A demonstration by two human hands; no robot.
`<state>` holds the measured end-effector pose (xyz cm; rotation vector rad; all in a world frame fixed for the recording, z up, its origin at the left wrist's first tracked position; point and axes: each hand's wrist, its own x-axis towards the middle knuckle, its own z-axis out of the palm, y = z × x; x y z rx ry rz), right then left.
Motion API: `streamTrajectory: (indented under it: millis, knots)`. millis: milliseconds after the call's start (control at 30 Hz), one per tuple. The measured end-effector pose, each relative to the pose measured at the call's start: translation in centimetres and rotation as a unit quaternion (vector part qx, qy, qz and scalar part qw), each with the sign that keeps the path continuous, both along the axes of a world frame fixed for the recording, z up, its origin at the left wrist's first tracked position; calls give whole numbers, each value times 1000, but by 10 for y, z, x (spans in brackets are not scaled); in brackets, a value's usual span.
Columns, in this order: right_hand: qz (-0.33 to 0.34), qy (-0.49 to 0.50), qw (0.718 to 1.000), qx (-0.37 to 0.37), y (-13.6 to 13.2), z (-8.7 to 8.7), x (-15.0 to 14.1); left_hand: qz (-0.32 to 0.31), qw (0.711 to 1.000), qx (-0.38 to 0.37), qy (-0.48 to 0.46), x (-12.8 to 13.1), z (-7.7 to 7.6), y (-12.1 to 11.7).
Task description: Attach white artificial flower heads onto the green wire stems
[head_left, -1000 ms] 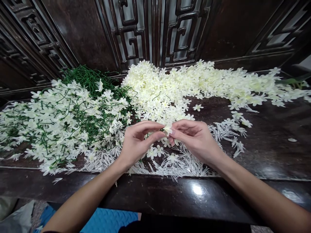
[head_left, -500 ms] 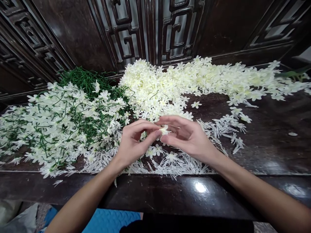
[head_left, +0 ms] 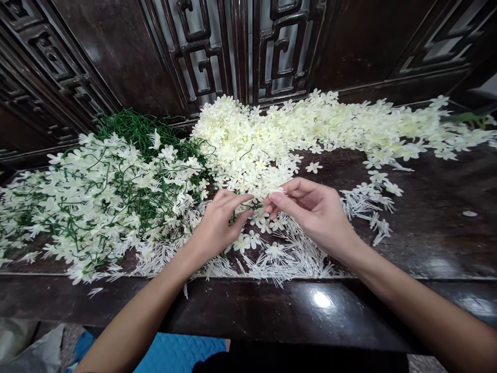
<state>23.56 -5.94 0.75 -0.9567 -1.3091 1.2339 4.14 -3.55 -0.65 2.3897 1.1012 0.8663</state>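
My left hand (head_left: 221,223) hangs above the near middle of the bench, its thumb and forefinger apart with nothing plainly between them. Close by on the right, my right hand (head_left: 316,215) pinches a small cream artificial flower (head_left: 278,191) between thumb and fingers, which mostly hide it. Beyond the hands spreads a heap of cream flower heads (head_left: 240,140). On the left lies a pile of white flowers with green stems (head_left: 104,202). White spiky pieces (head_left: 295,256) are scattered below my hands.
Green stems (head_left: 134,129) are bundled behind the left pile. The dark wooden bench (head_left: 438,217) backs onto carved lattice panels (head_left: 287,52). More white pieces (head_left: 355,204) lie to the right. A blue quilted mat (head_left: 178,355) shows below the front edge.
Both hands met at a cream flower earlier. My hands have since parted: the right has drawn rightward with the flower, and the left thumb and forefinger have spread.
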Motion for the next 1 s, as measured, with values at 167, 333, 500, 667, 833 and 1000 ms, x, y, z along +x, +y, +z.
streamTrajectory:
  millis: [167,333,500,667,833,1000]
  knots:
    - [-12,-1,1000,13,0,-1,2,-21,999,19,31,2,-3,-3]
    - [-27,-4,999,21,0,-1,2,19,994,58,-91,3,10,-3]
    - [-27,3,1000,17,0,-3,2,69,965,8,-253,4,20,-7]
    - [-27,-5,1000,13,0,-3,2,72,933,-150,-321,1,21,-7]
    - [-23,-35,999,20,-1,1,2,58,921,-220,-316,1,22,-4]
    - [27,-58,998,18,-3,3,1,15,946,-182,-267,6,24,-8]
